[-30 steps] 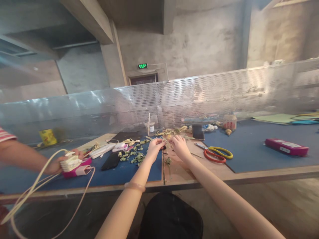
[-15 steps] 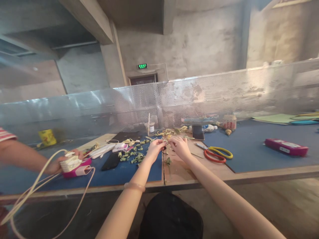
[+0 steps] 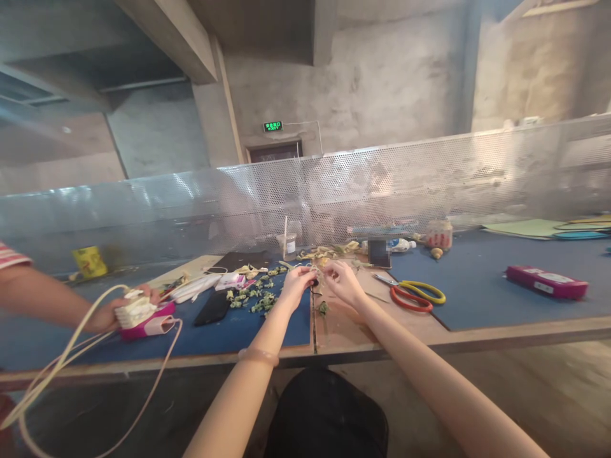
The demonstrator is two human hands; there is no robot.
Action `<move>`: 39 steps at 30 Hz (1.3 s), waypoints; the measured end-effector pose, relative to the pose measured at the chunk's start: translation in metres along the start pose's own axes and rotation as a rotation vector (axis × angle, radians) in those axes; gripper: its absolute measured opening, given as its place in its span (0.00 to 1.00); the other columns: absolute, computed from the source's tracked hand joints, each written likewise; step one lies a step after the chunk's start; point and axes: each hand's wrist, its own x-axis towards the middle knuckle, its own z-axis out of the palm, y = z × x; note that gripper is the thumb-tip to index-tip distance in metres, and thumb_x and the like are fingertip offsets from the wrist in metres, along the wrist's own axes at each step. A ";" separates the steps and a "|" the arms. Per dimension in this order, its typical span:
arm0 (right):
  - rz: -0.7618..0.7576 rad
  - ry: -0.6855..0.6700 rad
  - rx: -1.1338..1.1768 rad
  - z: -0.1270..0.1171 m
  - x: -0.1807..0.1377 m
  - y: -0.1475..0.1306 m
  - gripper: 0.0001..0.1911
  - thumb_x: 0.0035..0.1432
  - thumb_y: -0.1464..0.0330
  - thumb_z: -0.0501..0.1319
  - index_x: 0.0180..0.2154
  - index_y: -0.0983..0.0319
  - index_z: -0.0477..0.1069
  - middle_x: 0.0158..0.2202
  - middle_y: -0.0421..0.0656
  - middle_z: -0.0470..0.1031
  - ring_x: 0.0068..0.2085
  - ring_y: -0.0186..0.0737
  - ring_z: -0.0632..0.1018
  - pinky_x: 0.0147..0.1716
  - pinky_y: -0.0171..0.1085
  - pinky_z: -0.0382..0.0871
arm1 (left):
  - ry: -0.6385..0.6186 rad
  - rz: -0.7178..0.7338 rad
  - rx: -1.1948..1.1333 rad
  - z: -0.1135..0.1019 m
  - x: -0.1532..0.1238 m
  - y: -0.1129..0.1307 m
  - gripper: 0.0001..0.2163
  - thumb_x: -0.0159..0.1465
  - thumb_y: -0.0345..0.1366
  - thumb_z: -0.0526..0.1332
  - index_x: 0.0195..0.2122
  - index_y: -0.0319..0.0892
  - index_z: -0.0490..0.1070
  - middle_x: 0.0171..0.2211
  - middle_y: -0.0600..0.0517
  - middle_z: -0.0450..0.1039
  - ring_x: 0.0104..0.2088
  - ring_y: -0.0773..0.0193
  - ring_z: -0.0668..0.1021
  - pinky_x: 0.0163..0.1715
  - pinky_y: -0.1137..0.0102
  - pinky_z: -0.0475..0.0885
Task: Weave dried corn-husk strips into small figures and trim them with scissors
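Note:
Over the middle of the table, my left hand [image 3: 298, 284] is closed in a pinch, with a small dark bit showing at its fingertips. Close beside it, my right hand [image 3: 344, 281] has its fingers curled together; whatever they hold is too small to make out. Pale yellow dried strips [image 3: 334, 252] lie just behind both hands. Several crumpled green leaf-like pieces [image 3: 260, 298] are scattered to the left on the blue mat, and a single green piece [image 3: 323, 309] rests on the brown board below my hands. Scissors [image 3: 415, 296] with red and yellow handles lie right of my right hand.
At left, another person's hand [image 3: 107, 315] holds a magenta and white item with cables [image 3: 62, 362]. A black phone [image 3: 212, 309], a cup with a straw [image 3: 289, 243], a propped dark phone [image 3: 379, 253], a jar [image 3: 439, 234] and a magenta box [image 3: 547, 282] are around. A perforated metal screen [image 3: 410, 184] stands behind.
My right hand has drawn slightly away from my left, its fingers curling in more. My left hand stays almost in place. Nothing else has visibly moved.

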 end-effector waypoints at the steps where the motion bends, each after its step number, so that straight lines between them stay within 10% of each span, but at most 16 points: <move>1: -0.003 -0.018 -0.036 0.001 0.000 0.000 0.05 0.50 0.70 0.57 0.29 0.61 0.72 0.29 0.42 0.71 0.33 0.36 0.68 0.34 0.34 0.60 | 0.004 0.000 0.002 0.000 0.000 -0.001 0.09 0.44 0.31 0.67 0.26 0.36 0.70 0.24 0.51 0.72 0.25 0.70 0.72 0.28 0.74 0.66; 39: -0.141 -0.091 -0.336 -0.001 0.000 0.007 0.08 0.58 0.69 0.52 0.36 0.60 0.70 0.35 0.46 0.69 0.39 0.41 0.68 0.39 0.38 0.59 | -0.022 0.006 0.073 -0.001 -0.001 -0.001 0.12 0.42 0.34 0.68 0.26 0.37 0.69 0.25 0.51 0.72 0.26 0.69 0.73 0.27 0.75 0.64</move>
